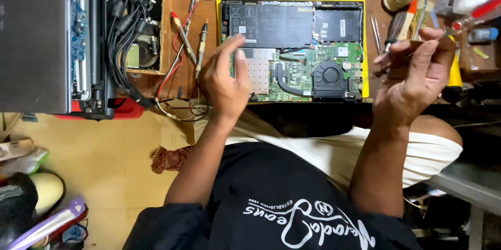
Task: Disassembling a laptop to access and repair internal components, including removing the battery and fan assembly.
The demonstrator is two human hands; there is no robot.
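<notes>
left hand [225, 80] flat on opened laptop [292, 46] — right hand [412, 75] raised, fingers [436, 35] pinched

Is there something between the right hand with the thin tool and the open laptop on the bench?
Nothing visible does. The right hand holds a thin tool raised beside the open laptop, at its right edge. The left hand rests on the far, left side.

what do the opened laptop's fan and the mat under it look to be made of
Fan: looks like matte black plastic, dull with no glint. Mat under the opened laptop: seemingly thin yellow plastic or card, flat with an even colour; the material is uncertain.
</notes>
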